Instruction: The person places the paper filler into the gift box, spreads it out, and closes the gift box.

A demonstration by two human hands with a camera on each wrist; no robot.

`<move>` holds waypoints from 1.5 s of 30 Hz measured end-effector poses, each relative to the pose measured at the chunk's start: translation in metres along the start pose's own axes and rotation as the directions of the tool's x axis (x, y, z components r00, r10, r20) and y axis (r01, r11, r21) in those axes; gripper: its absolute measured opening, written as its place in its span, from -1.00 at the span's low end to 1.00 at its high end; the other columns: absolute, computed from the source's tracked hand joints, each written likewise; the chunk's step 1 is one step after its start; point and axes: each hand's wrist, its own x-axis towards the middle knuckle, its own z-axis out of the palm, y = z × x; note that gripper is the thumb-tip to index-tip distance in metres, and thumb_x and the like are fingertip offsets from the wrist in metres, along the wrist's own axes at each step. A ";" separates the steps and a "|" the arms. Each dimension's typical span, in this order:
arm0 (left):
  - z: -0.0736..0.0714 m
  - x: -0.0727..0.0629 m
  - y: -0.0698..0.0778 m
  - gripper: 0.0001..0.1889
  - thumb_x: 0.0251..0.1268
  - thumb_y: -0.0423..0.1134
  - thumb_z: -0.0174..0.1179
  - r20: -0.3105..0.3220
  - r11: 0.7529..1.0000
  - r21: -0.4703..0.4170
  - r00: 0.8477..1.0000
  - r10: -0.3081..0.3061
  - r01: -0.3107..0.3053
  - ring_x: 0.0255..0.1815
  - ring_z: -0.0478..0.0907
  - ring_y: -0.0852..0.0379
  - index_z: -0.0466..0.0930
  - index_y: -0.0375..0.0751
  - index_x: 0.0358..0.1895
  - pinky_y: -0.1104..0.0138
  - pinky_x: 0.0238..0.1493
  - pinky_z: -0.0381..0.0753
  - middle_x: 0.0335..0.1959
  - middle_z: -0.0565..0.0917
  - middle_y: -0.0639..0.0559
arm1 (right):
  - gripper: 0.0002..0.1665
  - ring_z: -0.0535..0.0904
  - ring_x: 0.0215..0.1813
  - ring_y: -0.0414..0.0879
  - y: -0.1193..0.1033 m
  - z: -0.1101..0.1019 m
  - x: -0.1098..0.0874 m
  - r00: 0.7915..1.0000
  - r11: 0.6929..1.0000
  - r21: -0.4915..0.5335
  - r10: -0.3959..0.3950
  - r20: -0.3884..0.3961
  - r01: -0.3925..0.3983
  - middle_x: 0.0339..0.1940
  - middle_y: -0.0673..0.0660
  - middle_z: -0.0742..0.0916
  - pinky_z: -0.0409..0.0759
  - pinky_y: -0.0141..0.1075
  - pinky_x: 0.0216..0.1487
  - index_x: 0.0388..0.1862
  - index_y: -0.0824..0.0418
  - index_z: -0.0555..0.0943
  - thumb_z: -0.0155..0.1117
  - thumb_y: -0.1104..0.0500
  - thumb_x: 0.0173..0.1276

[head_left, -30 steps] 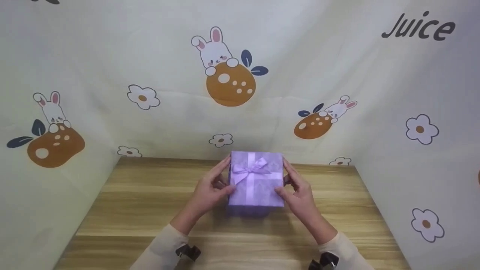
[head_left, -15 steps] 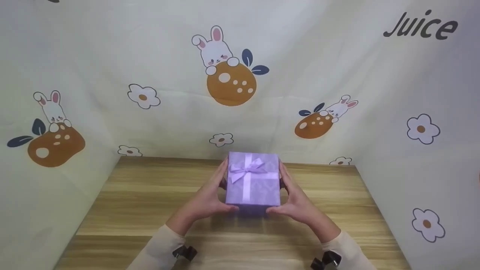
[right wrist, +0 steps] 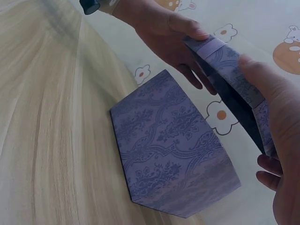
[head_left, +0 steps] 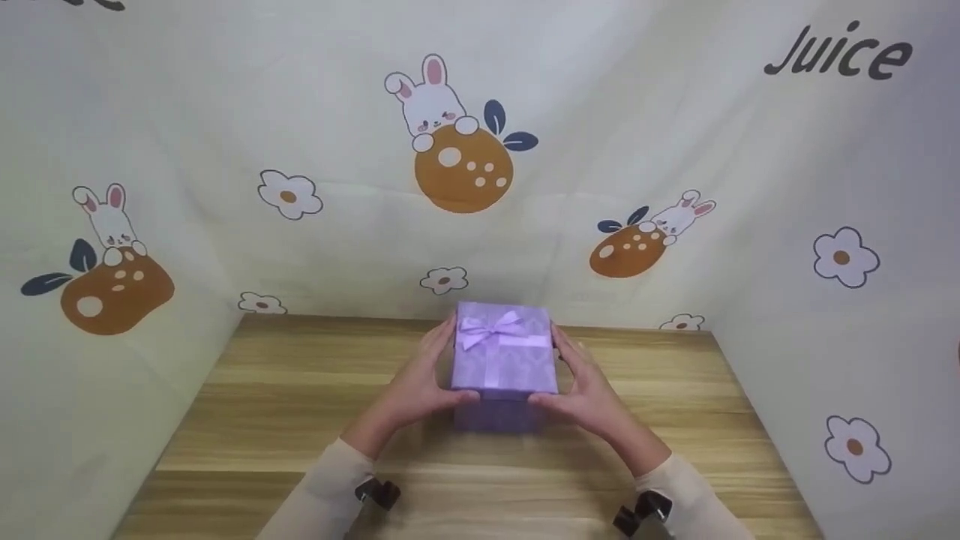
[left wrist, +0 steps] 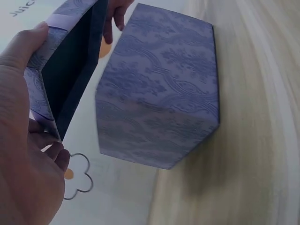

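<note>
Both hands hold a purple gift box lid (head_left: 504, 360), trimmed with a lilac ribbon and bow. My left hand (head_left: 416, 382) grips its left side and my right hand (head_left: 592, 386) its right, each with the thumb at the front edge and fingers along the side. Below it stands the purple patterned box base (head_left: 499, 416), mostly covered by the lid in the head view. Both wrist views show the lid (left wrist: 82, 51) tilted and apart from the base (right wrist: 173, 150), its dark inner side facing the base. The base's inside is hidden.
The base stands on a wood-grain table (head_left: 300, 420), near its back edge. A pale cloth (head_left: 345, 247) printed with rabbits, oranges and flowers hangs behind and on both sides. Dark wrist mounts (head_left: 379, 493) sit on the beige sleeves (head_left: 322, 487).
The thumbs have slid from the lid's top to its front edge. The lid has shifted slightly left and its front edge farther back, showing more of the base's front.
</note>
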 end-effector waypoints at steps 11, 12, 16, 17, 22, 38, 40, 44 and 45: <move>0.013 0.004 -0.018 0.46 0.02 0.31 0.70 0.041 0.999 -0.031 0.999 -0.029 0.030 0.83 -0.10 -0.28 -0.12 0.00 0.87 -0.35 0.72 -0.07 0.86 -0.03 -0.05 | 0.46 -0.06 0.80 0.46 0.020 0.010 -0.003 0.993 0.991 0.054 0.117 0.030 -0.119 0.80 0.29 0.28 -0.16 0.41 0.74 0.87 0.06 0.13 0.84 -0.06 0.15; 0.014 0.004 -0.019 0.46 0.03 0.31 0.70 0.042 0.999 -0.033 0.999 -0.030 0.031 0.83 -0.10 -0.29 -0.12 -0.01 0.87 -0.36 0.71 -0.07 0.86 -0.04 -0.06 | 0.45 -0.07 0.79 0.48 0.022 0.011 -0.003 0.992 0.991 0.058 0.121 0.026 -0.122 0.80 0.31 0.28 -0.15 0.41 0.73 0.87 0.06 0.14 0.84 -0.05 0.15; 0.015 0.005 -0.024 0.46 0.04 0.31 0.69 0.056 0.999 -0.025 0.998 -0.043 0.045 0.83 -0.09 -0.28 -0.14 -0.01 0.87 -0.33 0.72 -0.05 0.86 -0.05 -0.08 | 0.43 0.02 0.77 0.46 0.027 0.014 -0.002 0.993 0.990 0.076 0.119 0.024 -0.121 0.76 0.36 0.33 -0.01 0.40 0.73 0.86 0.06 0.15 0.84 -0.01 0.16; 0.016 0.005 -0.025 0.47 0.04 0.32 0.69 0.060 0.998 -0.025 0.997 -0.051 0.053 0.83 -0.09 -0.28 -0.16 0.01 0.87 -0.32 0.73 -0.05 0.86 -0.06 -0.09 | 0.43 0.05 0.77 0.44 0.028 0.015 -0.002 0.993 0.990 0.076 0.117 0.026 -0.118 0.76 0.35 0.34 0.01 0.39 0.73 0.86 0.06 0.16 0.84 0.00 0.16; 0.018 0.004 -0.028 0.48 0.02 0.31 0.70 0.067 0.995 -0.046 0.994 -0.082 0.085 0.83 -0.08 -0.27 -0.18 0.07 0.87 -0.29 0.74 -0.06 0.86 -0.07 -0.11 | 0.42 0.15 0.75 0.33 0.032 0.017 0.000 0.995 0.993 0.058 0.099 0.034 -0.101 0.76 0.26 0.38 0.02 0.35 0.74 0.85 0.11 0.17 0.84 0.00 0.16; 0.029 0.000 -0.048 0.41 -0.02 0.19 0.75 0.056 0.991 -0.133 0.998 -0.003 0.010 0.80 0.06 -0.18 -0.01 0.05 0.86 -0.21 0.77 -0.04 0.82 0.14 -0.09 | 0.42 0.18 0.74 0.20 0.048 0.028 -0.005 0.995 0.996 0.066 0.054 0.083 -0.059 0.75 0.29 0.36 0.10 0.15 0.76 0.83 0.24 0.16 0.83 -0.02 0.18; 0.030 -0.002 -0.048 0.42 -0.04 0.21 0.75 0.055 0.991 -0.128 0.998 -0.022 0.029 0.80 0.04 -0.17 -0.02 0.14 0.86 -0.23 0.76 -0.03 0.83 0.11 -0.08 | 0.43 0.17 0.75 0.19 0.048 0.028 -0.006 0.994 0.994 0.076 0.068 0.090 -0.075 0.76 0.27 0.34 0.09 0.12 0.76 0.85 0.19 0.14 0.83 -0.02 0.19; 0.030 -0.003 -0.047 0.40 -0.04 0.24 0.74 0.055 0.992 -0.118 0.997 -0.048 0.054 0.81 0.02 -0.19 -0.01 0.23 0.85 -0.27 0.75 -0.02 0.84 0.07 -0.12 | 0.44 0.18 0.75 0.19 0.048 0.030 -0.007 0.992 0.993 0.073 0.092 0.082 -0.098 0.76 0.26 0.34 0.08 0.13 0.76 0.87 0.11 0.12 0.82 -0.04 0.19; 0.031 -0.003 -0.047 0.39 -0.03 0.24 0.74 0.055 0.991 -0.121 0.997 -0.051 0.058 0.80 0.03 -0.19 0.00 0.24 0.85 -0.27 0.75 -0.02 0.84 0.07 -0.12 | 0.44 0.18 0.75 0.21 0.048 0.030 -0.008 0.992 0.992 0.076 0.094 0.079 -0.100 0.76 0.26 0.34 0.07 0.14 0.76 0.87 0.10 0.11 0.82 -0.04 0.20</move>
